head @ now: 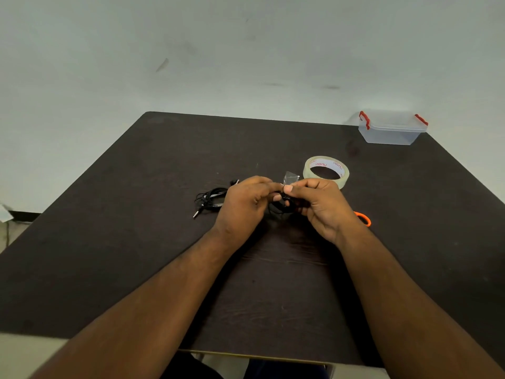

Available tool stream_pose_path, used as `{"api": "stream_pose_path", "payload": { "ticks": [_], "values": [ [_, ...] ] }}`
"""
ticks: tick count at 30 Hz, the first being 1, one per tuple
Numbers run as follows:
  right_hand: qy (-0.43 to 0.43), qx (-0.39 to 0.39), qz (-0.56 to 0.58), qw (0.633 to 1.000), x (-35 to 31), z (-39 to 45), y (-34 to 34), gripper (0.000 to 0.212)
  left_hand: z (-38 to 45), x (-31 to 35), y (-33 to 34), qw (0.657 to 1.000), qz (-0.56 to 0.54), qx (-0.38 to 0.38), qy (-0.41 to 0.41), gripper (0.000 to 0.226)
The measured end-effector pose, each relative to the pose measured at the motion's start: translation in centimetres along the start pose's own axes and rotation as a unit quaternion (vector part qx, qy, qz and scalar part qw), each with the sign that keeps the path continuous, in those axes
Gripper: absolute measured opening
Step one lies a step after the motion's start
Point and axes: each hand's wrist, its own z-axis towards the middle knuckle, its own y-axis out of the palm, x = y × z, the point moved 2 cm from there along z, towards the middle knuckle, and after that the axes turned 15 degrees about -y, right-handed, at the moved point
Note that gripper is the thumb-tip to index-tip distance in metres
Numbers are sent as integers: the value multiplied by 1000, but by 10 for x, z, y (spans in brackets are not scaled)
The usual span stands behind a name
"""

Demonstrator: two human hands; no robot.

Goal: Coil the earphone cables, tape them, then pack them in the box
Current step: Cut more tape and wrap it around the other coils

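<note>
My left hand [244,202] and my right hand [319,205] meet above the middle of the dark table. Between them they hold a coiled black earphone cable [281,206]. A short strip of clear tape [291,178] sticks up from the fingertips, pinched where both thumbs meet. A second black earphone [211,199] lies loosely bundled on the table just left of my left hand, its plug pointing toward me. The tape roll [326,170] lies flat just beyond my right hand. A clear plastic box [392,128] with red clips and its lid on stands at the far right corner.
An orange scissors handle [363,218] shows from behind my right wrist. The dark table [136,255] stands against a pale wall, and its near edge runs just above my lap.
</note>
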Motion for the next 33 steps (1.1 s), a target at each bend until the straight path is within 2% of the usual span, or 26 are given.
{"api": "stream_pose_path", "payload": {
  "ticks": [6, 11, 14, 16, 18, 25, 33],
  "values": [
    [26, 7, 18, 999, -2, 1, 2, 22, 1, 7, -1, 999, 18, 7, 28, 62],
    [34, 7, 39, 999, -3, 0, 3, 15, 0, 6, -4, 994, 56, -2, 95, 48],
    [53, 20, 63, 996, -4, 1, -1, 56, 0, 6, -3, 992, 85, -17, 94, 41],
    [60, 19, 61, 996, -4, 1, -2, 64, 1, 6, -2, 990, 105, -24, 94, 39],
    [67, 29, 71, 995, -5, 0, -1, 64, 1, 6, -2, 990, 104, -28, 92, 37],
    [62, 57, 66, 994, -1, 2, 1, 39, -2, 16, -2, 980, 150, -18, 132, 35],
    [74, 67, 44, 994, -3, 2, 2, 47, -2, 14, 0, 978, 163, -16, 131, 22]
  ]
}}
